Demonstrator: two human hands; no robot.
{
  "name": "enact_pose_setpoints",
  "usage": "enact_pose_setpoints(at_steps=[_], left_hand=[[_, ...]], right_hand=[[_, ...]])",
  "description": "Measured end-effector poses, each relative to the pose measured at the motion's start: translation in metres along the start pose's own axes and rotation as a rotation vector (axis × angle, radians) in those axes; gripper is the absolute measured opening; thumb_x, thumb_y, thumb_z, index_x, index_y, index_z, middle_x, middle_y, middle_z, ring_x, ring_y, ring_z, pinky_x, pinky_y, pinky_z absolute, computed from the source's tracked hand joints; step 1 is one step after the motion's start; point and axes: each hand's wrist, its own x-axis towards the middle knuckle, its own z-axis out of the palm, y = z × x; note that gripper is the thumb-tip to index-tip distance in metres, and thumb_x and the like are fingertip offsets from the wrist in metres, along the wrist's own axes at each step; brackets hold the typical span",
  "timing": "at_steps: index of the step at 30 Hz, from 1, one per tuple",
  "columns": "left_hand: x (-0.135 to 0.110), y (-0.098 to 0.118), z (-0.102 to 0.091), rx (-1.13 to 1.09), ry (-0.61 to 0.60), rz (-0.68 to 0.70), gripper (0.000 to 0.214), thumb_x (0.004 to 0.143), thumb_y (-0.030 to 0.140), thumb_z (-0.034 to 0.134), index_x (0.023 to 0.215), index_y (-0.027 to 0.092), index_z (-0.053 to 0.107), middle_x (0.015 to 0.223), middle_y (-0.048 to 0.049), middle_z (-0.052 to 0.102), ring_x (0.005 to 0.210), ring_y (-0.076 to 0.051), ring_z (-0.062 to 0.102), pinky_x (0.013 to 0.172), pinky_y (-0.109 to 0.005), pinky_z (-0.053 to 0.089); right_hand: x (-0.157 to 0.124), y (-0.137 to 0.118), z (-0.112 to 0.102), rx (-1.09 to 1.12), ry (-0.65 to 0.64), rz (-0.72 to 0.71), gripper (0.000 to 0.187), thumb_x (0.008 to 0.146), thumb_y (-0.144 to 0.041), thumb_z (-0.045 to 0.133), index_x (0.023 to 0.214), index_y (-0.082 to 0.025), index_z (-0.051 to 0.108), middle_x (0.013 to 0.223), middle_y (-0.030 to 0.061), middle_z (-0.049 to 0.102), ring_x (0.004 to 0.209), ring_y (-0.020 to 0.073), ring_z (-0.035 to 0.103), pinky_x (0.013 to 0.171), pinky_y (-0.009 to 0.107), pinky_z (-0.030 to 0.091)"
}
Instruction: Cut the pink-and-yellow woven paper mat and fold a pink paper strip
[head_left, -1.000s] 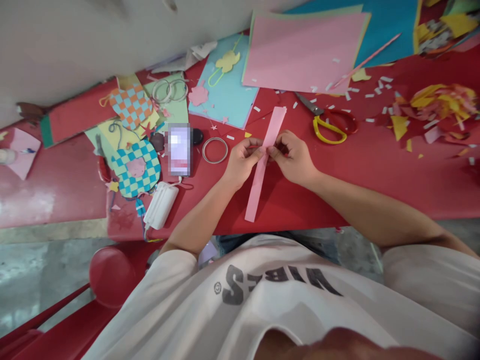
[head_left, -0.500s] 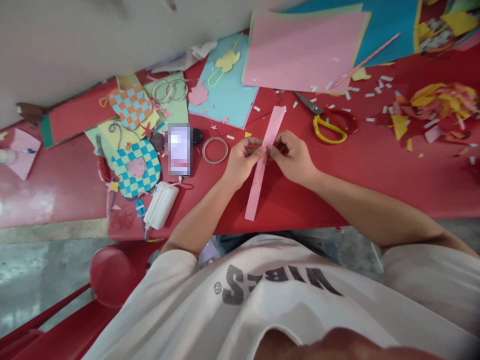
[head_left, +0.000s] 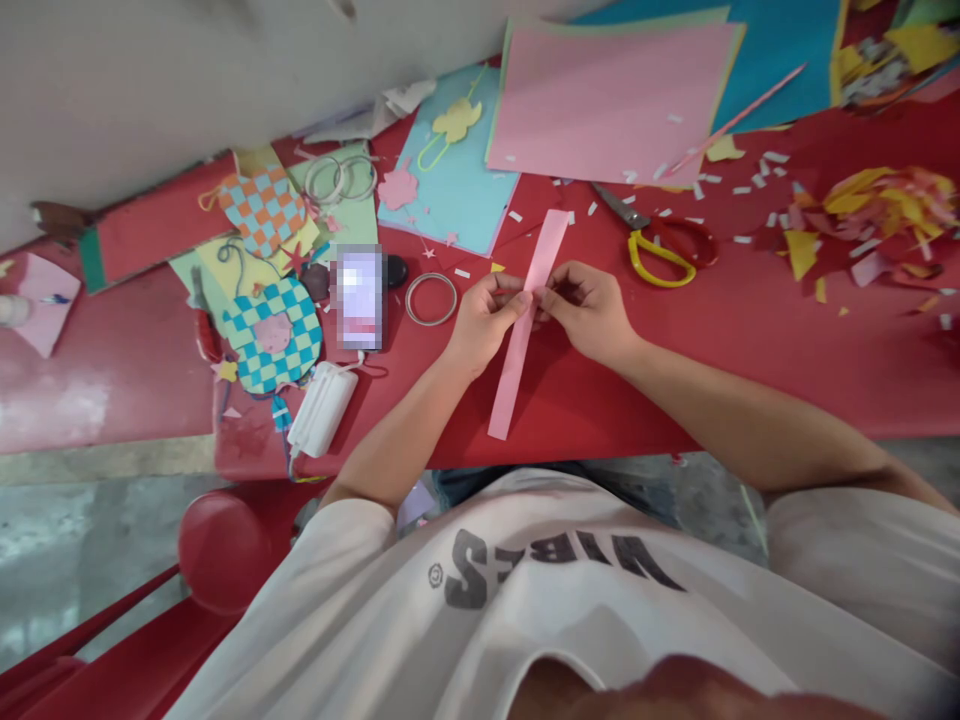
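A long pink paper strip slants over the red table, its far end tilted to the right. Near its middle, my left hand pinches the left edge between thumb and fingers. My right hand pinches the same strip from the right side, its fingertips close to the left thumb; the fingers behind the paper are partly hidden. A silver ring-shaped bangle lies just left of my left hand. Scissors with yellow and red handles rest beyond my right hand, blades pointing up and left.
Pink paper sheets and a pink pencil-like stick lie at the back. Paper scraps are heaped at right. To the left are a phone, a white power bank and a blue checkered paper piece.
Almost nothing differs. Both hands keep their pinch on the strip, and the whole view has shifted very slightly.
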Motion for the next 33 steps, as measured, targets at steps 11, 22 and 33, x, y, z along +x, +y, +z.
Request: enact_pose_setpoints(at_steps=[11,22,33], left_hand=[[0.001,0.0,-0.001,-0.002,-0.033,-0.052,0.047,0.086,0.057,0.091,0.091,0.022,0.061,0.079,0.0011,0.076,0.077,-0.019,0.081,0.084,-0.038,0.07],[0.003,0.0,-0.003,0.025,0.003,-0.037,0.049,0.082,0.057,0.094,0.09,0.02,0.063,0.081,0.0016,0.073,0.074,-0.016,0.076,0.083,-0.036,0.067],[0.003,0.0,-0.007,0.223,0.004,0.043,0.041,0.089,0.056,0.088,0.086,0.02,0.068,0.077,0.0011,0.065,0.07,-0.011,0.06,0.066,-0.027,0.046]], right_hand=[[-0.001,-0.002,0.0,0.099,-0.023,0.022,0.052,0.082,-0.071,0.09,0.08,-0.026,0.064,0.069,0.0008,0.071,0.06,0.0213,0.07,0.059,0.042,0.063],[0.003,-0.001,-0.001,0.108,-0.095,0.059,0.053,0.084,-0.072,0.088,0.078,-0.026,0.062,0.07,0.0011,0.07,0.064,0.021,0.07,0.062,0.04,0.062],[0.005,0.006,-0.005,-0.118,-0.059,-0.041,0.05,0.092,-0.068,0.081,0.076,-0.024,0.061,0.07,0.0013,0.065,0.064,0.0179,0.056,0.062,0.037,0.046]])
